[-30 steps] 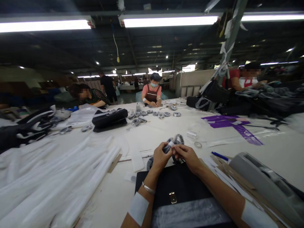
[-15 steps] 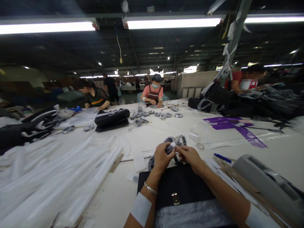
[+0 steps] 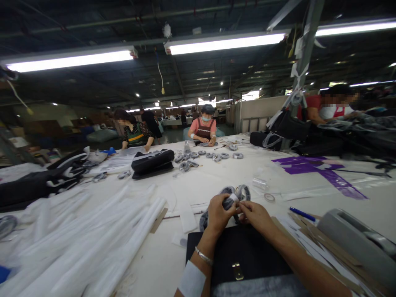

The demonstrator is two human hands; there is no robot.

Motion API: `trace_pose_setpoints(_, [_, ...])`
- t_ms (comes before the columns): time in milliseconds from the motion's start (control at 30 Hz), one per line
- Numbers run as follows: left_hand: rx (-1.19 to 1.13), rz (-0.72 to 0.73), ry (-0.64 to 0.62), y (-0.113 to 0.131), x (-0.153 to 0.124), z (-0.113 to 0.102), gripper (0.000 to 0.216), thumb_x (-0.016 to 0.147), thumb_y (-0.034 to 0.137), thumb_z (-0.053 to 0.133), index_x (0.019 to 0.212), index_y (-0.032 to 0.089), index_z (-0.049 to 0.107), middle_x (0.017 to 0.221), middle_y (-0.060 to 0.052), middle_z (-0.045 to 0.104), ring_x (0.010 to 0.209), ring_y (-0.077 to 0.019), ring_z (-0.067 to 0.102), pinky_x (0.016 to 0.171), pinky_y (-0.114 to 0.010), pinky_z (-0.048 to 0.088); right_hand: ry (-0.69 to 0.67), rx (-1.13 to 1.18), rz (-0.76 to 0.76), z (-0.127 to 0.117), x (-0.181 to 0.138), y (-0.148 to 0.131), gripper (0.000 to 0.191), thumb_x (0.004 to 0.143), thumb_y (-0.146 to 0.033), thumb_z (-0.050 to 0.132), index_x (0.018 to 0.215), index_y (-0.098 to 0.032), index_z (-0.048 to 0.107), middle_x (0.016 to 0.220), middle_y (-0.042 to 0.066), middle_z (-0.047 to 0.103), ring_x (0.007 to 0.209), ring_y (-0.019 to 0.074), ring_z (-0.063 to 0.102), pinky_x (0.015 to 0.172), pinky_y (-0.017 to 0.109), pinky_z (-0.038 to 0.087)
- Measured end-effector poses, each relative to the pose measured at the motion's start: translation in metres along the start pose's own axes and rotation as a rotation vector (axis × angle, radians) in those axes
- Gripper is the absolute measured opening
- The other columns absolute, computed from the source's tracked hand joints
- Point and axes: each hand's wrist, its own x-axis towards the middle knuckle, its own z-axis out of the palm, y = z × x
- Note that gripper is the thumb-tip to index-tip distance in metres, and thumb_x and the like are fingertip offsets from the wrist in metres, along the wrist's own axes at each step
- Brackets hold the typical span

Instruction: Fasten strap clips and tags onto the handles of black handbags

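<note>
Both my hands meet above a black bag [image 3: 241, 251] with a gold clasp that lies in front of me. My left hand [image 3: 218, 214] is closed around a coiled grey strap [image 3: 236, 194] with a small white tag. My right hand [image 3: 255, 214] pinches the same strap bundle from the right. The strap's loops stick up beyond my fingers. A silver bracelet and a white patch show on my left forearm.
White paper rolls [image 3: 93, 235] cover the table's left side. A tape ring [image 3: 269, 197], a blue pen [image 3: 301, 213] and a grey device [image 3: 355, 243] lie to the right. Purple sheets [image 3: 328, 173], another black bag [image 3: 151, 161] and more coiled straps [image 3: 210, 155] lie farther off. Other people work across the table.
The view has tilted up and shifted a little, so everything sits lower and to the right. My hands stay closed on the strap bundle in much the same grip.
</note>
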Motion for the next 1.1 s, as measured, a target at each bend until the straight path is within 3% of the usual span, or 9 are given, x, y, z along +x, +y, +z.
trace_pose_setpoints(233, [-0.119, -0.072, -0.034, 0.004, 0.000, -0.002, 0.022, 0.074, 0.026, 0.066, 0.095, 0.022, 0.068, 0.089, -0.001, 0.071, 0.081, -0.0180, 0.064, 0.078, -0.029, 0.050, 0.002, 0.258, -0.022, 0.007, 0.011, 0.013, 0.021, 0.072, -0.039, 0.064, 0.084, -0.022, 0.065, 0.068, 0.003, 0.066, 0.059, 0.0180, 0.064, 0.058, 0.031, 0.055])
trace_pose_setpoints(400, [-0.195, -0.122, -0.041, 0.006, 0.003, -0.005, 0.017, 0.074, 0.026, 0.065, 0.091, 0.020, 0.068, 0.083, 0.000, 0.070, 0.075, -0.0162, 0.062, 0.072, -0.027, 0.049, 0.052, 0.250, -0.071, 0.009, 0.018, 0.019, 0.027, 0.072, -0.044, 0.067, 0.091, -0.024, 0.068, 0.084, 0.003, 0.070, 0.075, 0.0214, 0.067, 0.076, 0.035, 0.057])
trace_pose_setpoints(600, [-0.217, -0.151, -0.065, 0.006, 0.001, -0.001, 0.018, 0.074, 0.026, 0.066, 0.090, 0.019, 0.069, 0.081, 0.000, 0.070, 0.074, -0.0159, 0.062, 0.070, -0.026, 0.048, 0.075, 0.228, -0.088, 0.013, 0.020, 0.026, 0.032, 0.077, -0.045, 0.062, 0.099, -0.024, 0.068, 0.086, 0.005, 0.072, 0.077, 0.0245, 0.069, 0.072, 0.036, 0.058])
trace_pose_setpoints(800, [-0.190, -0.134, -0.157, 0.011, -0.004, 0.003, 0.021, 0.072, 0.029, 0.069, 0.091, 0.020, 0.070, 0.082, 0.001, 0.071, 0.076, -0.0159, 0.063, 0.070, -0.025, 0.048, 0.127, 0.158, 0.054, 0.008, 0.018, 0.025, 0.028, 0.069, -0.031, 0.066, 0.096, -0.022, 0.070, 0.078, 0.005, 0.074, 0.075, 0.0268, 0.070, 0.067, 0.035, 0.057])
trace_pose_setpoints(967, [-0.164, -0.138, -0.131, 0.011, -0.003, 0.000, 0.019, 0.075, 0.028, 0.066, 0.092, 0.020, 0.069, 0.083, 0.001, 0.071, 0.077, -0.0150, 0.063, 0.073, -0.024, 0.048, -0.085, 0.525, 0.056, 0.002, -0.005, 0.004, 0.040, 0.069, -0.038, 0.075, 0.102, -0.017, 0.069, 0.101, 0.007, 0.073, 0.098, 0.0240, 0.067, 0.085, 0.031, 0.054])
trace_pose_setpoints(1100, [-0.164, -0.102, -0.172, 0.012, -0.003, -0.002, 0.019, 0.080, 0.032, 0.062, 0.093, 0.020, 0.069, 0.084, 0.001, 0.071, 0.077, -0.0147, 0.064, 0.072, -0.024, 0.049, -0.020, 0.558, 0.161, 0.002, -0.011, -0.004, 0.040, 0.069, -0.044, 0.077, 0.097, -0.015, 0.071, 0.101, 0.008, 0.073, 0.098, 0.0222, 0.067, 0.078, 0.024, 0.056])
